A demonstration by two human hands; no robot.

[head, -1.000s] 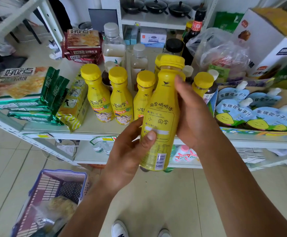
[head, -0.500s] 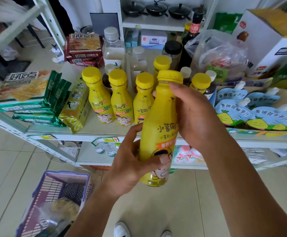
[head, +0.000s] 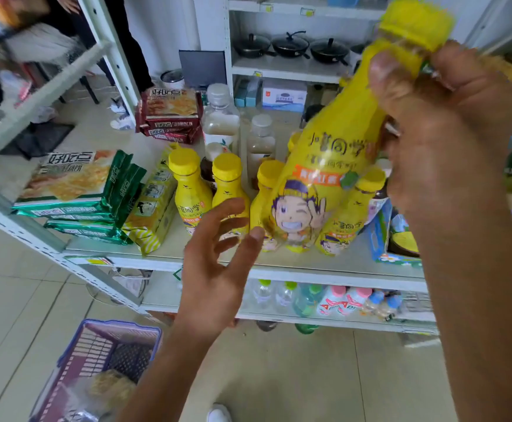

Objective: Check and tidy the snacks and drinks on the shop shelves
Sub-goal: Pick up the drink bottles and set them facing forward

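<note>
One yellow drink bottle (head: 334, 159), tilted, gripped at its neck by the right hand (head: 443, 126).
Its body slants down-left from the grip, base just beside the spread-fingered left hand (head: 215, 269), contact unclear; cap blurred. Behind it, four shelf bottles (head: 189, 190) show caps, partly hidden.

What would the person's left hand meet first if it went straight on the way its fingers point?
Probably the base of the tilted yellow bottle gripped by the right hand; the left hand lies just short of it, though depth is unclear.
</note>
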